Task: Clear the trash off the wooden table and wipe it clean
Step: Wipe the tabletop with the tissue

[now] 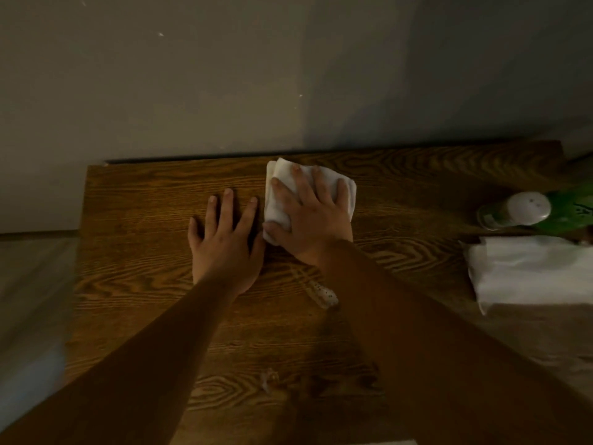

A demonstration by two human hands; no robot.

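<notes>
A dark wooden table (138,258) with strong grain fills the middle of the view. My right hand (309,216) lies flat on a folded white cloth (279,187), pressing it onto the table near the far edge. My left hand (224,239) rests flat on the bare wood just left of the cloth, fingers spread, holding nothing. A small pale speckled smear or scrap (325,295) lies on the wood between my forearms. A small clear crumpled bit (269,379) sits nearer the front.
A grey wall (224,75) stands directly behind the table's far edge. At the right end lie a green bottle with a white cap (529,208) on its side and a white pack of tissues (529,271). Pale floor (32,284) shows left of the table.
</notes>
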